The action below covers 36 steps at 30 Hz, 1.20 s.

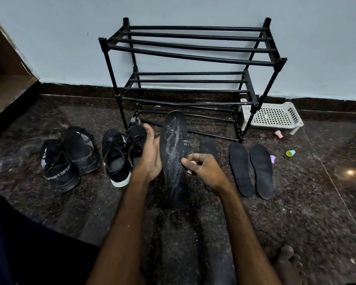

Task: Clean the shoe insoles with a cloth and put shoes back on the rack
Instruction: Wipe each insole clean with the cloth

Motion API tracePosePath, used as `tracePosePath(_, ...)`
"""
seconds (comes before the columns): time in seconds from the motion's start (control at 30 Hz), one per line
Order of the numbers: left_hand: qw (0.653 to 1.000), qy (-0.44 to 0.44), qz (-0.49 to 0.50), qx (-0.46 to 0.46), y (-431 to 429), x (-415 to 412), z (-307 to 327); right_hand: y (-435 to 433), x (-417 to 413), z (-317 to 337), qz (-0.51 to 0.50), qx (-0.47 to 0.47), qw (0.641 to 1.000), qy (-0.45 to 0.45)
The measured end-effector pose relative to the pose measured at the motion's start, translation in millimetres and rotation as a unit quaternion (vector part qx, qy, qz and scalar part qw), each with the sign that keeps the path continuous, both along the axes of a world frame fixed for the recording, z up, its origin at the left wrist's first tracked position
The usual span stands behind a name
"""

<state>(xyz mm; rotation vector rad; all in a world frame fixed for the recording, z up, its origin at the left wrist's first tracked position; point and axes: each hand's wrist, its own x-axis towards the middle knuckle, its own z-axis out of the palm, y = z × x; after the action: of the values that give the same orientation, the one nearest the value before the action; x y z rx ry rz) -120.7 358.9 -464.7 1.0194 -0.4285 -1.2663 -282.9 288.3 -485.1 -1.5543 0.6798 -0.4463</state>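
Though white-streaked, flat black insole

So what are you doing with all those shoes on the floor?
A person sits on the floor, cleaning. The left hand props up a black insole streaked with white marks, and the right hand pinches a small white thing against its edge, maybe the cloth, too hidden to tell. Three more insoles lie on the floor to the right. Four black shoes wait on the left, none back on the black rack yet.
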Motion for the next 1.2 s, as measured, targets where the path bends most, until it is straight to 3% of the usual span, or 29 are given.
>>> tracePosePath(0.17, 0.993, 0.107, -0.028, -0.043, -1.9, -7.2, 5.3, 2.5, -0.1, 3.3, 0.013, 0.064, 0.997, -0.037)
tracePosePath(0.37, 0.992, 0.119, -0.009, -0.033, -4.0, -10.5, 2.4, -5.5, -9.8, 4.7, 0.006, 0.075, 0.997, -0.032)
tracePosePath(0.63, 0.995, 0.093, 0.018, -0.017, -4.3, -12.0, 6.2, -24.9, -33.6, 8.0, -0.138, 0.053, 0.987, -0.059)
tracePosePath(0.8, 0.996, 0.086, 0.006, -0.008, -3.8, -16.9, 6.8, -13.4, -27.4, 22.2, -0.195, -0.024, 0.979, -0.054)
tracePosePath(0.97, 0.997, 0.083, 0.004, -0.003, -7.5, -19.2, 6.9, -14.3, -31.6, 52.1, -0.215, -0.202, 0.952, 0.081)
tracePosePath(1.2, 0.993, 0.118, 0.002, -0.005, -9.6, -22.3, 17.2, -14.9, -26.9, 77.5, -0.191, -0.136, 0.969, 0.072)
